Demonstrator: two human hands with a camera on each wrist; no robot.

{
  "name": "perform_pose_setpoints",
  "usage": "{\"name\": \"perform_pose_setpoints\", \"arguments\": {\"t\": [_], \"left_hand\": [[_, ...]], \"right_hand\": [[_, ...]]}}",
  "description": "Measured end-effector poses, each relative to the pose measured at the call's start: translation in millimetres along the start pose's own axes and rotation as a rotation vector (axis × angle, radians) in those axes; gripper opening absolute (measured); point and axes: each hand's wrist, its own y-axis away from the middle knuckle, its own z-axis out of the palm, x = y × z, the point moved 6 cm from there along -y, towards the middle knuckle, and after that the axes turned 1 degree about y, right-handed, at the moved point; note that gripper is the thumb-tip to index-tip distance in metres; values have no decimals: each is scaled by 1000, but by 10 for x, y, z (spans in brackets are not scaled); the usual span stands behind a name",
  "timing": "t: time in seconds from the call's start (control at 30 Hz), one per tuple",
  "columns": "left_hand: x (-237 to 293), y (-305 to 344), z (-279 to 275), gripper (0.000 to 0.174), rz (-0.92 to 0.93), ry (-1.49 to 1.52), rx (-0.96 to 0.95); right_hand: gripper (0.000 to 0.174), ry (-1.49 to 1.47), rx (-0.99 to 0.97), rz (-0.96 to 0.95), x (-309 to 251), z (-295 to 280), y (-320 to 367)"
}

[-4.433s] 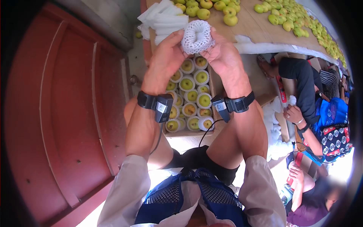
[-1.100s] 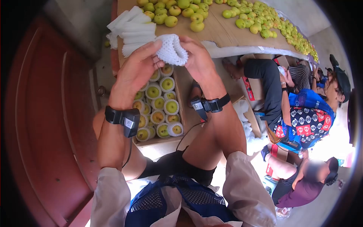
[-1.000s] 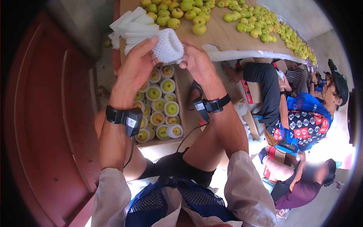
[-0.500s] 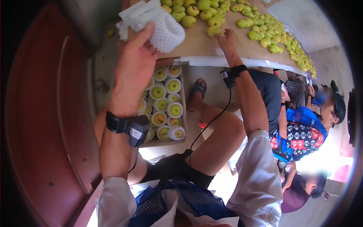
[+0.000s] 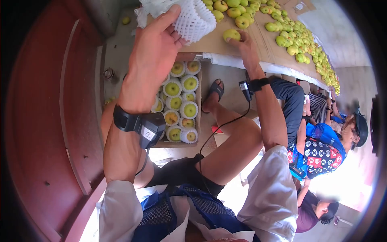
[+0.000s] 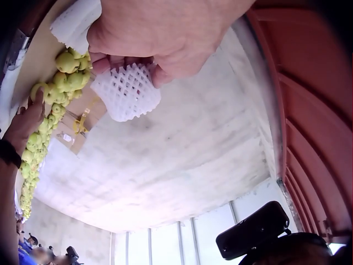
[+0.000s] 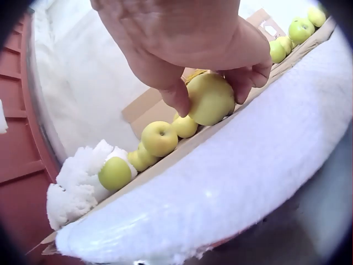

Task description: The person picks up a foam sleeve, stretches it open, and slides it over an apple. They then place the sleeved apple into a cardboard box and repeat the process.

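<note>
My left hand (image 5: 151, 60) holds a white foam fruit net (image 5: 197, 22) between thumb and fingers, above the near left corner of the table. In the left wrist view the foam net (image 6: 128, 95) is spread round, with its lattice showing and no fruit visible in it. Over the cardboard-covered tabletop (image 5: 262, 46), my right hand (image 5: 248, 50) grips a yellow-green apple (image 5: 231, 35) near the front edge. The right wrist view shows thumb and fingers on either side of this apple (image 7: 210, 99). Beyond it lie several loose apples (image 5: 242, 21).
Below the table's edge stands a cardboard box (image 5: 199, 117) of apples in foam nets. More flat foam nets (image 5: 151, 9) lie at the table's left corner. A red door (image 5: 44, 133) is on the left. On the right sits a person in a patterned shirt (image 5: 318, 155).
Both hands were on the foam net earlier. My right hand has let go of it, moved right to the table and taken an apple. The left hand keeps the net.
</note>
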Motion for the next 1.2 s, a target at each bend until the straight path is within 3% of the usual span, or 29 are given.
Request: {"name": "perform_pose_setpoints", "arguments": {"t": [0.3, 0.4, 0.5, 0.8, 1.0, 1.2], "left_hand": [[57, 20, 6, 36, -11, 57, 54], [106, 33, 14, 37, 12, 62, 21], [140, 64, 14, 39, 37, 64, 26], [232, 127, 114, 42, 60, 46, 15], [259, 111, 47, 43, 51, 70, 47], [341, 132, -71, 36, 9, 73, 0]], "right_hand": [[80, 270, -53, -203, -165, 210, 361], [79, 182, -55, -148, -199, 200, 406], [75, 27, -36, 26, -260, 121, 459], [62, -323, -1, 200, -23, -188, 314], [59, -202, -20, 160, 195, -404, -89], [60, 366, 276, -168, 54, -648, -915]]}}
